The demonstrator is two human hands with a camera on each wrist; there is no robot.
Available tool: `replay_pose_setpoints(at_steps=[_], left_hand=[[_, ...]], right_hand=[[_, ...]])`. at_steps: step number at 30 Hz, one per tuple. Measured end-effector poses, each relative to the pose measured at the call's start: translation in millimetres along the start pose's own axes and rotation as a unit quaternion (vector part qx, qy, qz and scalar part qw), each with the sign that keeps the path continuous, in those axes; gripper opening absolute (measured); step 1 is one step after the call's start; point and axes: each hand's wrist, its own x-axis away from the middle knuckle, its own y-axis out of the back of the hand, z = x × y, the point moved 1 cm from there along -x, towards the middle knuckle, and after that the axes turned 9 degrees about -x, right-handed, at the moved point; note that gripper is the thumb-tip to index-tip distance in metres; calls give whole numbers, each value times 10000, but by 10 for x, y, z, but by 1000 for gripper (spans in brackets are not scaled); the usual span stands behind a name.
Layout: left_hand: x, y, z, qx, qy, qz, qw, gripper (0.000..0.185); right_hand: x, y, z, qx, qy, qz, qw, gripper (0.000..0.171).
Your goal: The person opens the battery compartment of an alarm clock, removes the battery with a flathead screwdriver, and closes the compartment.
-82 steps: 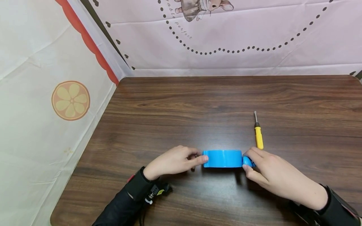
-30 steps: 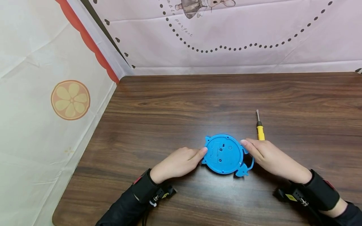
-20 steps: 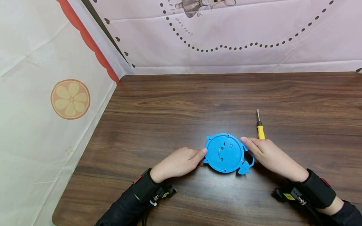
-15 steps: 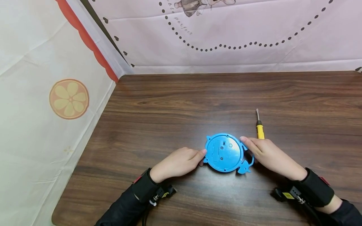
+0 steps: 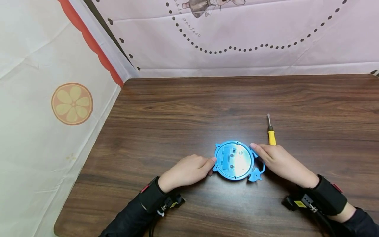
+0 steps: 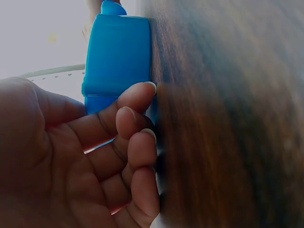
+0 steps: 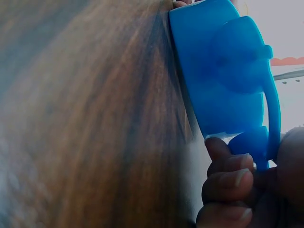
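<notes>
A round blue plastic toy [image 5: 236, 160] lies flat on the wooden table [image 5: 207, 98], a little right of the frame's centre and towards the lower edge, with its back side turned up. That back shows a small rectangular cover panel [image 5: 226, 158], likely a battery compartment; the panel appears closed, so what is inside cannot be told. The left hand [image 5: 186, 171] pinches the toy's left edge with curled fingers, its fingertips [image 6: 142, 92] against the blue rim. The right hand [image 5: 276, 161] grips the right side, fingers [image 7: 228, 171] curled round the small loop and foot there. A yellow-handled screwdriver [image 5: 270, 133] lies untouched on the table just above the right hand. Judging from this, the toy is laid out with its back ready to work on, while picking up the screwdriver and opening the panel are not yet done.
</notes>
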Motion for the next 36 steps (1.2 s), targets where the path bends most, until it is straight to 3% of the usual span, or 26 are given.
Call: replay_pose_setpoints(at_steps=[19,23,28,32,36], left_hand=[[-6,-4,-32,-121,94,-184,9997,56],[0,-3,-67,-463,78,-632,9969,47],[-1,33,-148,-925,-183,-1474,9846,34],[-35,38,-225,-1223,-491,-1652,9774,29],[-74,35,-292,-1558,-581,-1728,9708,30]], right_hand=[[-25,-28,-6,149,-30,-1,9999,51],[-22,-23,-13,128,-61,-33,9999,50],[-19,-11,-22,73,-35,-64,9999,51],[-15,-15,-27,48,-45,-67,10000,51],[-17,-25,-23,66,-17,-68,10000,51]])
